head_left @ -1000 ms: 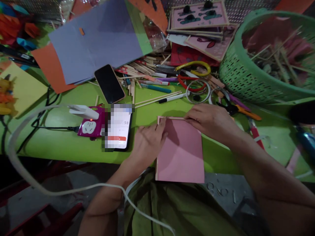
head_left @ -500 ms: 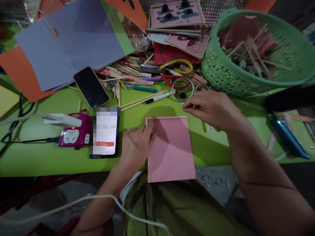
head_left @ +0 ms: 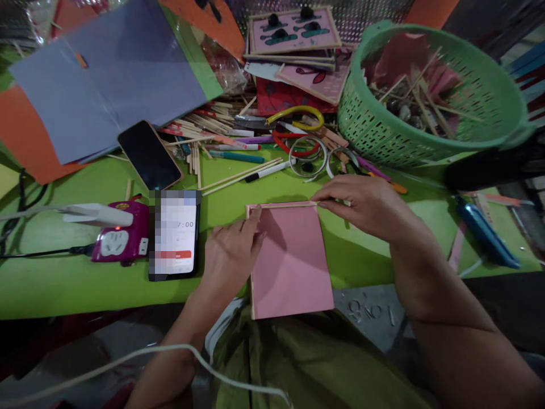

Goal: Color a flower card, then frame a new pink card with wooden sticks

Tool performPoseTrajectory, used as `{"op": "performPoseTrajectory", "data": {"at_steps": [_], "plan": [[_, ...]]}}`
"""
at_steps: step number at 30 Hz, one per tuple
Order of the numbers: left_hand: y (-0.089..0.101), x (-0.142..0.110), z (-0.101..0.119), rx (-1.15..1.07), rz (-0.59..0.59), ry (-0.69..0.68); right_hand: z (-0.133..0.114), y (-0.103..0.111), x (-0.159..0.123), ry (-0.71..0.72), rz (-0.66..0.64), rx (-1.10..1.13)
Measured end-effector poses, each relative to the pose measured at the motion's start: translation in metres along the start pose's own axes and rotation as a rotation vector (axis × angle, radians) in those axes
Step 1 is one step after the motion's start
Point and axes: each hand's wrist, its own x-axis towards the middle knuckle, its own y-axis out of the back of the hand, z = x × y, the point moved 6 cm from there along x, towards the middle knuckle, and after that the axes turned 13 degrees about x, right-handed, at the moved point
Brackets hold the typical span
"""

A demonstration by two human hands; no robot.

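Note:
A pink card lies at the table's near edge and juts out over my lap. One thin wooden stick runs along its far edge, and another strip lines its left edge. My left hand rests over the card's left side, index finger stretched out and pressing the stick near the far left corner, thumb apart. At the far right corner, my right hand has thumb and fingers pinched together on the stick's end.
Two phones and a magenta power socket are on the left. Behind the card lie markers, scissors, tape rings and loose sticks. A green basket stands at the back right. A white cable crosses in front.
My right hand has come down and left, from above the far right corner onto the stick's end. My left hand keeps its finger on the stick. The view has shifted slightly.

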Motion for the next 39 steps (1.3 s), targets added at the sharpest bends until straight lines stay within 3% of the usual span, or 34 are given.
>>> {"op": "performPoseTrajectory", "data": {"at_steps": [4, 10, 30, 39], "plan": [[0.000, -0.001, 0.000, 0.024, -0.022, 0.009, -0.004, -0.018, -0.014, 0.108, 0.013, -0.073], [-0.003, -0.001, -0.001, 0.025, -0.034, 0.010, -0.006, -0.033, -0.021, 0.123, 0.020, -0.136], [-0.002, -0.002, 0.001, 0.021, 0.039, -0.005, -0.015, -0.034, -0.020, 0.173, 0.002, -0.183], [-0.003, -0.005, -0.003, 0.033, 0.052, 0.022, -0.012, -0.033, -0.022, 0.187, 0.101, -0.153]]}}
